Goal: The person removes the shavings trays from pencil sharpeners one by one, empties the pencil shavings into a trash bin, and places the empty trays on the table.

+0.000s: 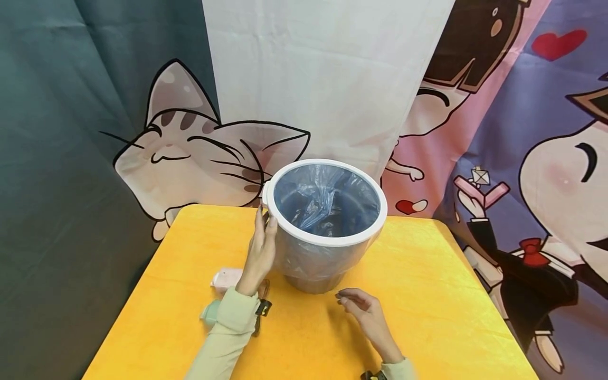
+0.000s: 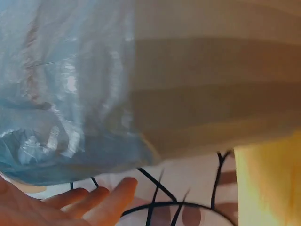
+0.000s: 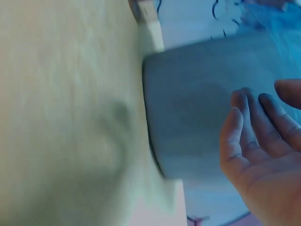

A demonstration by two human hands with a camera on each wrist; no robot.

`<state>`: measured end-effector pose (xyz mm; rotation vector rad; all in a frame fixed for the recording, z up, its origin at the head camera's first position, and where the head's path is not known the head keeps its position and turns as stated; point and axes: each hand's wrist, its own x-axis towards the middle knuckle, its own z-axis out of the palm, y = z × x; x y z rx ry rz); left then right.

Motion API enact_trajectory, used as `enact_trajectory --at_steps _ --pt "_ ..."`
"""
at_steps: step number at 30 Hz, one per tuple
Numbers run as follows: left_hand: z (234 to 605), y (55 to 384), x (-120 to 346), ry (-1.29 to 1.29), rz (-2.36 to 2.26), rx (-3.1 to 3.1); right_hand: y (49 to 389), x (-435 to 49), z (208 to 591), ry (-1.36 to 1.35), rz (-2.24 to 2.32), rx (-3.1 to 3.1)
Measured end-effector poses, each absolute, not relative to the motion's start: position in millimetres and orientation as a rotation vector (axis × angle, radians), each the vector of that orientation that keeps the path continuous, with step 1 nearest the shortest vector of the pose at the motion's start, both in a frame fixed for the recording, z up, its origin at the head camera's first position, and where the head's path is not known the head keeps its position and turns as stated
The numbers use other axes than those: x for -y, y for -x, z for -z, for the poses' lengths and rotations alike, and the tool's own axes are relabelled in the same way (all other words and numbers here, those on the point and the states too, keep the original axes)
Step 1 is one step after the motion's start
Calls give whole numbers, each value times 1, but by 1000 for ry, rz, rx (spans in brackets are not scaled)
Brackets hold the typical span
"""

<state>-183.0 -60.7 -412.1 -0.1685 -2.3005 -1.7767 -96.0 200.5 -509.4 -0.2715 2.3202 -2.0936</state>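
Note:
A grey trash bin (image 1: 314, 284) with a white rim (image 1: 328, 240) stands upright on the yellow table. A thin bluish plastic bag (image 1: 315, 203) lines it and hangs over its outside below the rim. My left hand (image 1: 260, 250) is at the bin's left side, fingers extended up towards the rim; whether they touch it is hard to tell. In the left wrist view these fingers (image 2: 110, 202) lie beside the bag-covered wall. My right hand (image 1: 368, 316), fingers loosely bent around nothing, hovers in front of the bin's base, apart from it.
On the yellow table (image 1: 451, 306), left of the bin, lie a pink packet (image 1: 225, 278) and a green roll-like item (image 1: 210, 312), partly hidden by my left arm. A dark thin object beside my left wrist is mostly covered. A printed cloth backdrop (image 1: 323, 79) hangs behind the table.

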Motion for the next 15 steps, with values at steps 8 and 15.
enact_trajectory --at_steps 8,15 --pt "433 164 84 195 1272 2473 102 -249 500 119 2019 -2614" --pt "454 146 117 301 799 2551 102 -286 486 -6 1884 -2898"
